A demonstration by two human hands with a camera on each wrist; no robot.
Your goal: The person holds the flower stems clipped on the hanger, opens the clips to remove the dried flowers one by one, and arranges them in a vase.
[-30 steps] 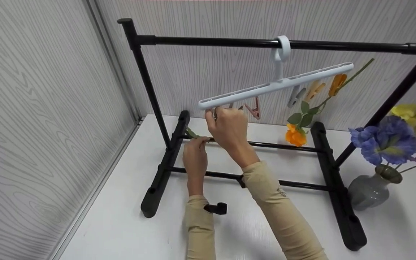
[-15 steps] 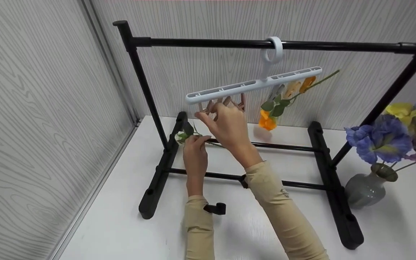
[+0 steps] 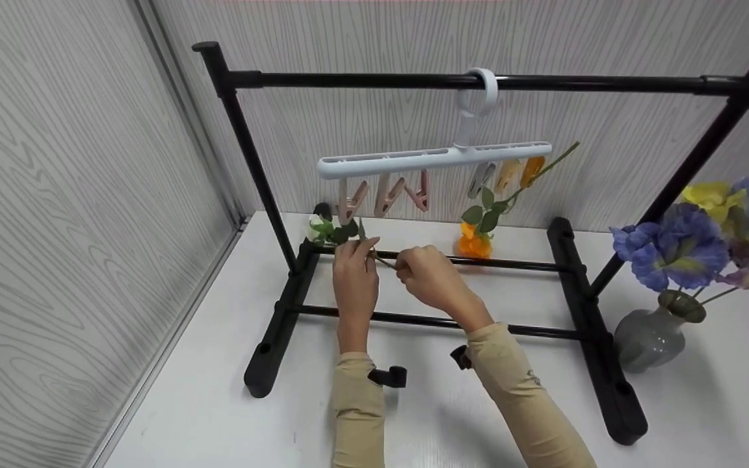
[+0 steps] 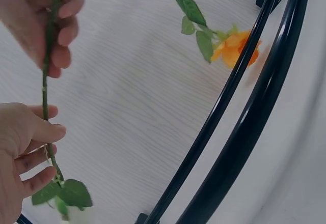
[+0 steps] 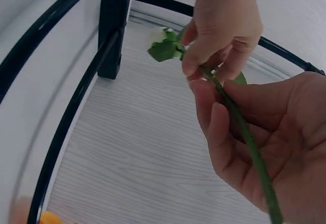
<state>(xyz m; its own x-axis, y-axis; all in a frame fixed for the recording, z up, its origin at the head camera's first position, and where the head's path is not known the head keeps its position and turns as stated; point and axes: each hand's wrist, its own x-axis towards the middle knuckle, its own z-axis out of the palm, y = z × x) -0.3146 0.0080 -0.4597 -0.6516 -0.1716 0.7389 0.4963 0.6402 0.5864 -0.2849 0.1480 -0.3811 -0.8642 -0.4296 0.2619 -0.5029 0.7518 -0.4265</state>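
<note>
My left hand (image 3: 356, 279) pinches the green stem of an artificial white rose (image 3: 320, 229) between thumb and fingers, close below its leaves. In the right wrist view the rose's leaves (image 5: 162, 51) show beyond that hand. My right hand (image 3: 434, 278) holds the same stem (image 5: 249, 137) farther along, its fingers bent about it. Above both hands hangs a light-blue clip hanger (image 3: 394, 162) on a black bar. Several clothespins dangle from it, among them a pale pink clothespin (image 3: 351, 203) over the left hand. An orange clothespin (image 3: 532, 171) clips the stem of an upside-down orange flower (image 3: 474, 242).
A black rack (image 3: 374, 80) stands on the white table (image 3: 186, 416), with low crossbars (image 3: 543, 333) under and beyond the hands. To the right is a grey vase (image 3: 649, 339) with purple and yellow flowers (image 3: 680, 247). A wood-grain wall panel closes off the left and back.
My right hand has come down from the pink clothespins at the hanger's left end to the stem. The hanger has swung round and levelled somewhat. The left hand keeps holding the rose, now raised into view.
</note>
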